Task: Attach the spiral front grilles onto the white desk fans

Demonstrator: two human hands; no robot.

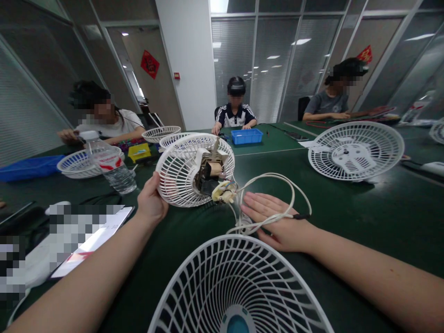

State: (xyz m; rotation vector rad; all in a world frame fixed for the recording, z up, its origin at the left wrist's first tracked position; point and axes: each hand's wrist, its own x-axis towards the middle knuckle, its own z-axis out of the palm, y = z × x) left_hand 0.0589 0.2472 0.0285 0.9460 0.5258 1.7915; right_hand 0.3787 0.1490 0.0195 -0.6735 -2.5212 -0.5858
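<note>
Now, left hand [151,200]: clamped on cage [180,178] rim
Right hand [277,222]: fingers outstretched, nearer cable [272,175] — motor [212,170] lies forward-left

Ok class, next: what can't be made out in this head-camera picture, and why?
All in the head view:
Left hand: some fingers, hidden behind the motor guard.
Right hand: its palm, turned away from the camera.
Near guard: lower part, cut off by the bottom edge.
Far-right guard: cut off by the right edge.
Bottle: label's small print, too blurred.
</note>
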